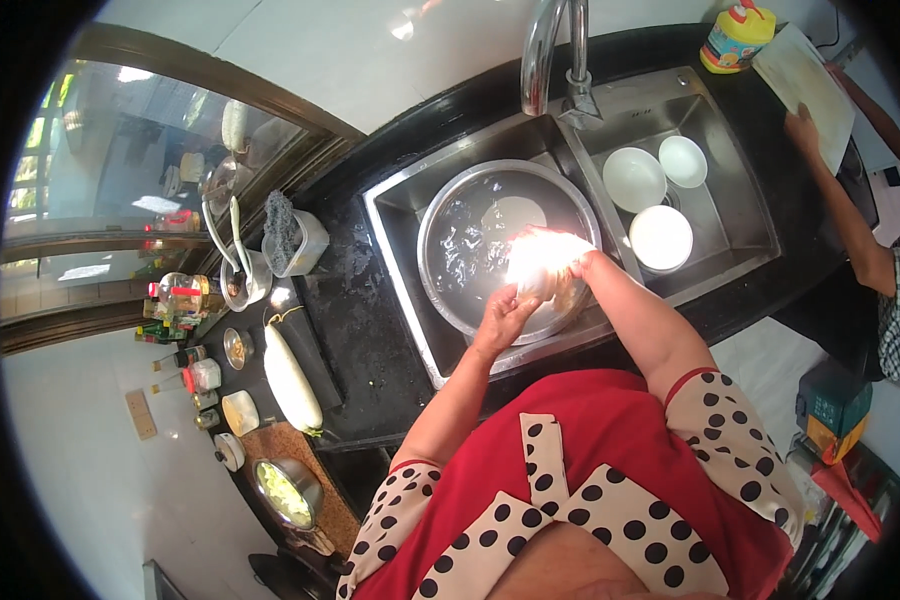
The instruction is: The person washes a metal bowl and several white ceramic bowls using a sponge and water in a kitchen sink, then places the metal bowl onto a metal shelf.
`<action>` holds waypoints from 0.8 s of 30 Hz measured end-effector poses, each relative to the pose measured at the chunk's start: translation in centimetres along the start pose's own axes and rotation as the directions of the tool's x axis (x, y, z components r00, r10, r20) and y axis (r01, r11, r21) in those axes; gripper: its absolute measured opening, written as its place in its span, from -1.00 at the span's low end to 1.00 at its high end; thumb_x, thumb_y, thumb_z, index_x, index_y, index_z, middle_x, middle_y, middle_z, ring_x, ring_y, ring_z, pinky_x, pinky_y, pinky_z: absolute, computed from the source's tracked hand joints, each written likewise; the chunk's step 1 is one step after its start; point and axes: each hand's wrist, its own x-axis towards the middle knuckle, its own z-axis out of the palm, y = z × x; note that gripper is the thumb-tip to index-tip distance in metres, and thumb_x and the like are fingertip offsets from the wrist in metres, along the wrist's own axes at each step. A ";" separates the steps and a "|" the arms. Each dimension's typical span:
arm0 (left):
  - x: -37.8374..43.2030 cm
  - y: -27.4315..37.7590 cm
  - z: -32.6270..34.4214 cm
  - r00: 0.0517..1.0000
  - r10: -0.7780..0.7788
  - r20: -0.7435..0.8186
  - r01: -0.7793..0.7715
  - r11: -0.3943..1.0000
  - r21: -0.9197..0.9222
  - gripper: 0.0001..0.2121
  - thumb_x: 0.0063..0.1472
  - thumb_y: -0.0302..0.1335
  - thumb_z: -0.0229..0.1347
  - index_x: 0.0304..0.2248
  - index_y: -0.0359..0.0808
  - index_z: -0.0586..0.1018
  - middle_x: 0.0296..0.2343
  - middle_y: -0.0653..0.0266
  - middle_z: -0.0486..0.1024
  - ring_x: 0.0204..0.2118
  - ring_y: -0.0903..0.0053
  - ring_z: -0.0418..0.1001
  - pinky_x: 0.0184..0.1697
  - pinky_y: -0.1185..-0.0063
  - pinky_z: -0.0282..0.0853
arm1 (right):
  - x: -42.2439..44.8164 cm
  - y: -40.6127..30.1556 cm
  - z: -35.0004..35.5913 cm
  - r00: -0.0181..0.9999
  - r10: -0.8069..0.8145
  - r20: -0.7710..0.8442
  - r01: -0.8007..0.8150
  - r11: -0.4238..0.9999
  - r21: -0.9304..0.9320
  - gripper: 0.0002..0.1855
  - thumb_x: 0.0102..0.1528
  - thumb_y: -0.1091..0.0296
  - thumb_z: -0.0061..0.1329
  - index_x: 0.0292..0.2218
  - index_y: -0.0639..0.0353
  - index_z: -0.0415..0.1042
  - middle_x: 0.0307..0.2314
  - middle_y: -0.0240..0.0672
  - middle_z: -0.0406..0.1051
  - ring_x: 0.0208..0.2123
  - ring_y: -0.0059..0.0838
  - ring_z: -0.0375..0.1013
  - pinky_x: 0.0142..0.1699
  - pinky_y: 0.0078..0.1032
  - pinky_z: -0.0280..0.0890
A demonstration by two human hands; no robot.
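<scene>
A large round metal basin (436,306) stands in the left bowl of the steel double sink (750,202), with water in it. Over its near right part, my left hand (508,315) grips the edge of a pale dish, probably a bowl, that strong glare partly hides. My right hand (559,251) is on the same dish from the right; its fingers are washed out by the light. Another pale round dish (511,214) lies under the water, behind my hands. White bowls (634,180) sit in the right sink bowl, below the chrome faucet (579,90).
A white radish (291,375) lies on a dark board at the left, near a plastic container (307,244) with a mesh scourer. A metal bowl of chopped vegetable (289,491) stands lower left. At the right, another person's hands hold a cutting board (810,90) near a yellow jug (735,37).
</scene>
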 end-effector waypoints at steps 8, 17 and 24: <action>2.6 -2.9 -0.6 0.967 0.016 -0.254 -0.069 0.977 -0.201 -0.68 0.04 -0.40 0.07 -0.18 -0.31 0.41 -0.37 0.28 0.44 -0.35 0.59 0.40 -0.28 0.65 0.32 | 0.6 0.0 5.7 0.999 -0.037 -0.004 0.033 0.919 -0.393 -0.54 0.07 0.47 -0.20 0.03 0.24 0.19 0.01 -0.21 0.20 0.05 -0.37 0.20 0.14 -0.45 0.11; 1.8 -2.8 -0.9 0.964 -0.063 -0.259 0.045 0.996 -0.074 -0.71 0.03 -0.42 0.12 -0.22 -0.30 0.47 -0.39 0.45 0.43 -0.34 0.70 0.37 -0.32 0.70 0.29 | -0.6 -1.7 9.2 0.931 -0.299 -0.208 -0.029 0.508 -0.861 -0.52 0.01 0.13 -0.15 -0.02 0.00 0.30 0.01 -0.33 0.22 0.09 -0.31 0.13 0.17 -0.38 -0.01; -0.5 -1.8 0.0 0.996 -0.069 -0.050 0.074 0.992 0.098 -0.70 0.10 -0.56 0.06 -0.13 -0.39 0.44 -0.36 0.41 0.48 -0.33 0.69 0.38 -0.22 0.66 0.31 | -0.4 -3.9 4.0 0.986 0.164 -0.039 -0.168 0.968 -0.186 -0.56 0.04 0.22 -0.14 -0.04 0.12 0.31 -0.06 -0.28 0.29 0.03 -0.35 0.21 0.14 -0.42 0.07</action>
